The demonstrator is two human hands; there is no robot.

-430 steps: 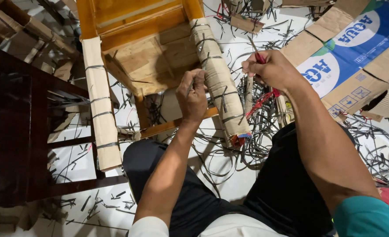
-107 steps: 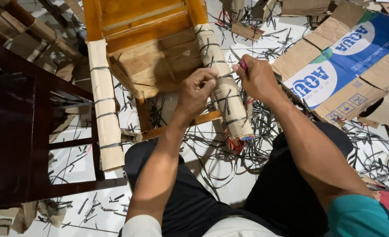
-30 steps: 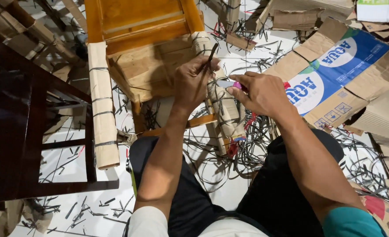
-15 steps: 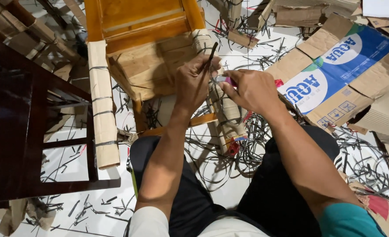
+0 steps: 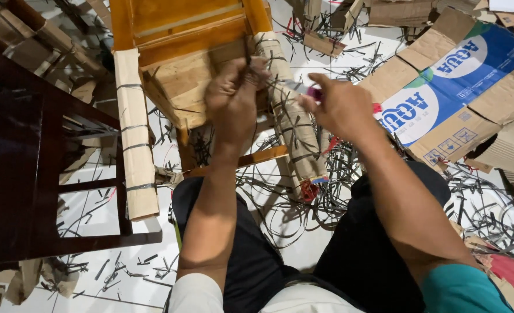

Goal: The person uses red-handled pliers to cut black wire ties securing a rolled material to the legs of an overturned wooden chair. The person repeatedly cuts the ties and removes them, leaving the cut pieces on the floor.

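Compared with half a second earlier, both hands sit slightly higher on the cardboard-wrapped leg of the orange wooden chair [image 5: 292, 127], which lies on the floor before the seated person. The left hand [image 5: 234, 98] is closed, its fingers pinching a thin black plastic strap [image 5: 247, 55] against the upper end of the wrapping. The right hand [image 5: 338, 104] is curled, its fingers pressed around a small pink-handled tool [image 5: 314, 93] aimed at the same strap; the tool's tip is blurred.

The step in hand appears to be working on a strap that binds the cardboard wrapping. The next move likely calls for a steady left-hand pinch and a precise tool placement.

A flattened brown cardboard box with a blue and white printed panel [image 5: 442, 98] lies on the floor to the right. A second wrapped chair leg [image 5: 134, 133] lies to the left, beside a dark brown wooden chair [image 5: 31, 174].
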